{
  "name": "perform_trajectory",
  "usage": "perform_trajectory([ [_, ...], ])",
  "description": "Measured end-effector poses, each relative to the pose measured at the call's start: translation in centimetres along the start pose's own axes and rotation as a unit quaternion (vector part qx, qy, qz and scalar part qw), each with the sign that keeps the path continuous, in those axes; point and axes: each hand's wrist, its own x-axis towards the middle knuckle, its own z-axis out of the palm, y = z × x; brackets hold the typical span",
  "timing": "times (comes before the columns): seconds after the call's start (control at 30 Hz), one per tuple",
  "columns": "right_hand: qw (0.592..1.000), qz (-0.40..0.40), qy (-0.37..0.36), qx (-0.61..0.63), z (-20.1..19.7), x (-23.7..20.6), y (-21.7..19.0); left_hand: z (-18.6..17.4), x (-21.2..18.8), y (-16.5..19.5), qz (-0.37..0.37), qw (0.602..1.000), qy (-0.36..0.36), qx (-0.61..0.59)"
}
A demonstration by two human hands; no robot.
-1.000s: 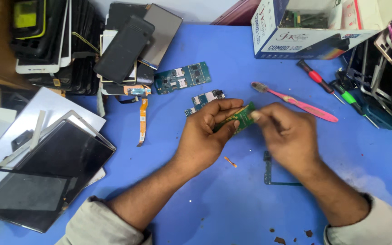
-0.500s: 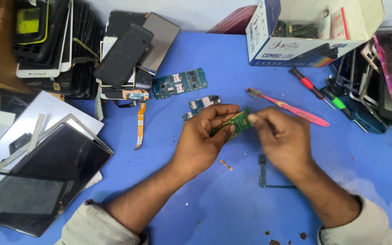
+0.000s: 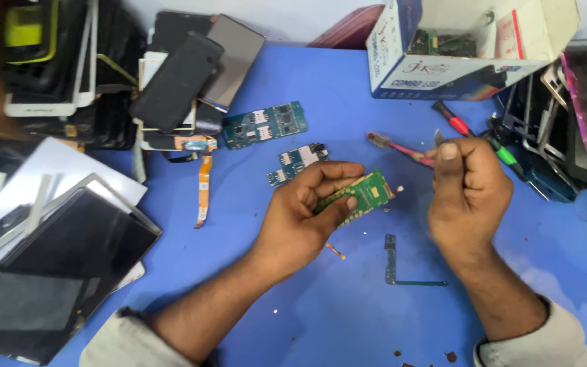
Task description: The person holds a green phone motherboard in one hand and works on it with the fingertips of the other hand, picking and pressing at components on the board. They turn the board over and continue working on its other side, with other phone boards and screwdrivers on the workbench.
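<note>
My left hand [image 3: 307, 211] holds a small green circuit board [image 3: 365, 194] by its long edges, tilted, just above the blue table [image 3: 348, 312]. My right hand [image 3: 469, 190] is a hand's width to the right of the board, closed in a loose fist. A thin grey metal tool tip [image 3: 438, 138] sticks up beside its thumb. A pink toothbrush [image 3: 395, 146] lies on the table behind that hand, partly hidden by it.
Two teal circuit boards [image 3: 266, 124] [image 3: 297, 162], an orange flex cable [image 3: 203, 190] and a thin black frame strip [image 3: 392, 261] lie nearby. A white-and-blue box [image 3: 443, 68] stands at the back right, with screwdrivers [image 3: 451, 117] beside it. Phone screens [image 3: 171, 81] pile up left.
My right hand has pulled away from the board to the right and upward. My left hand keeps the board, now turned flatter and in full sight.
</note>
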Motion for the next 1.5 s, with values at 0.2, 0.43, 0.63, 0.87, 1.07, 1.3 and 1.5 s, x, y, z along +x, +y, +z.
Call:
perform_trajectory([
  [0.2,0.999,0.002,-0.010,0.034,-0.2,0.4,0.9,0.9,-1.5,0.1,-0.046,0.994,-0.039,-0.094],
  [0.43,0.999,-0.024,-0.017,0.041,-0.3,0.3,0.3,1.1,-2.1,0.8,-0.062,0.982,-0.125,-0.127],
  [0.63,0.998,-0.011,-0.048,0.034,0.0,-0.5,-0.2,0.8,-2.1,0.7,-0.065,0.987,-0.105,-0.106],
  [0.87,0.995,-0.060,-0.081,-0.026,0.2,-0.8,-1.2,1.0,-1.4,-0.3,-0.028,0.999,0.014,0.005],
  [1.07,0.971,-0.170,-0.140,-0.091,1.3,-0.7,-2.4,0.0,-0.3,-0.4,0.043,0.996,0.080,0.005],
  [1.3,0.929,-0.314,-0.139,-0.139,1.5,0.3,-2.9,-0.4,0.2,-0.7,0.034,0.996,0.081,-0.010],
  [1.5,0.927,-0.321,-0.144,-0.128,1.9,0.3,-2.8,-0.4,0.3,-0.6,0.053,0.995,0.087,0.025],
])
